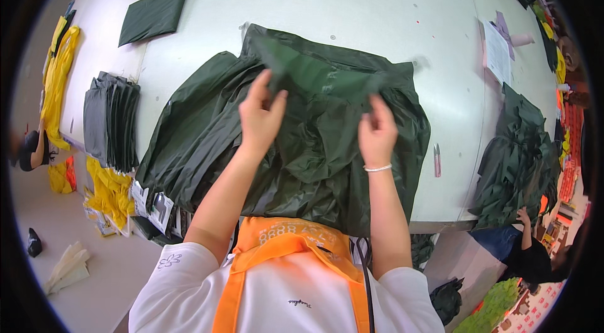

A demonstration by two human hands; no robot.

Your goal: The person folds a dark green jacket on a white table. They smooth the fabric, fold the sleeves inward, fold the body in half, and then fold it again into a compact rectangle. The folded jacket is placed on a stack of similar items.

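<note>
Spread across the table in front of me lies a dark green garment (318, 138) of thin, shiny, raincoat-like cloth. Its far edge gapes, showing a lighter green inside. Over the left part of this opening is my left hand (261, 113), thumb and forefinger apart and the fingertips blurred. On the opening's right side, my right hand (377, 132) has its fingers curled at the cloth, seemingly pinching a blurred edge of it. Both forearms reach over the near part of the garment.
A folded dark green piece (155, 14) lies at the far left, with a stack of folded dark pieces (111, 122) nearer. Small snips (437, 160) rest right of the garment. Green cloth (513, 157) hangs over the table's right edge; yellow garments (60, 81) line the left.
</note>
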